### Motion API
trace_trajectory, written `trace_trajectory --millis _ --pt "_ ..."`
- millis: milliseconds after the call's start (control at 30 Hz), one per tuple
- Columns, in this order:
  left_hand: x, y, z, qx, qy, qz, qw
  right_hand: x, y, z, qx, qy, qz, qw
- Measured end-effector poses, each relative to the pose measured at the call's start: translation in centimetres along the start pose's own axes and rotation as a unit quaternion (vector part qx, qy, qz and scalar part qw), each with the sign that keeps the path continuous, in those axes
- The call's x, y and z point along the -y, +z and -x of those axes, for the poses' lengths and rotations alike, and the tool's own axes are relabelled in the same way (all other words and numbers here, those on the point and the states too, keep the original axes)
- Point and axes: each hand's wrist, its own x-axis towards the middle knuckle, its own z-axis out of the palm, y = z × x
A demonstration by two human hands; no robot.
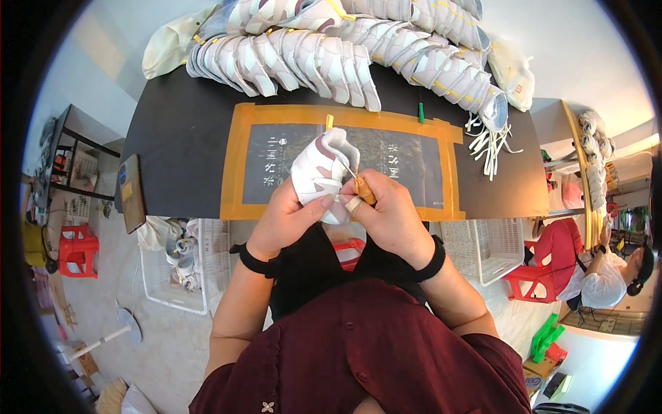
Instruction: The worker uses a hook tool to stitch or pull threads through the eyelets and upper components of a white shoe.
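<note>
A white and mauve shoe upper [317, 169] is held over the middle of the table, its collar opening away from me and a yellow tab at its far end. My left hand [288, 214] is closed around its left side, thumb on the front. In my right hand [389, 214] is an awl-like tool [364, 191] with an orange-brown handle, its thin metal shaft slanting up to the upper's edge. My right thumb and fingertips also meet at the upper, near the left thumb. Whether the tool's tip is hooked or straight cannot be made out.
A dark mat [431, 186] edged with orange tape lies on the black table [176, 148]. Stacked shoe uppers [283, 65] line the far side. White laces [491, 148], a green-handled tool [420, 112] and a phone [132, 193] lie nearby. Crates [176, 293] stand below; another person [603, 276] sits right.
</note>
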Motion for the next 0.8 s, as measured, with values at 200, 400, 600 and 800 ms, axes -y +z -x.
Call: trace_trajectory --millis 200,400,600,800 --pt "0.03 -0.03 -0.03 0.0 -0.008 0.0 1.0 -0.29 0.04 0.11 -0.014 -0.023 0.009 1.0" --pt "0.25 0.06 -0.08 0.003 -0.001 0.003 1.0 -0.28 0.27 -0.05 -0.021 0.003 -0.005 1.0" --pt "0.17 0.3 -0.18 -0.001 0.015 -0.033 0.999 -0.73 0.64 -0.09 -0.044 -0.006 -0.011 0.999" --pt "0.27 0.68 -0.1 -0.024 0.029 -0.028 0.999 -0.52 0.82 -0.13 -0.048 -0.001 -0.009 0.999"
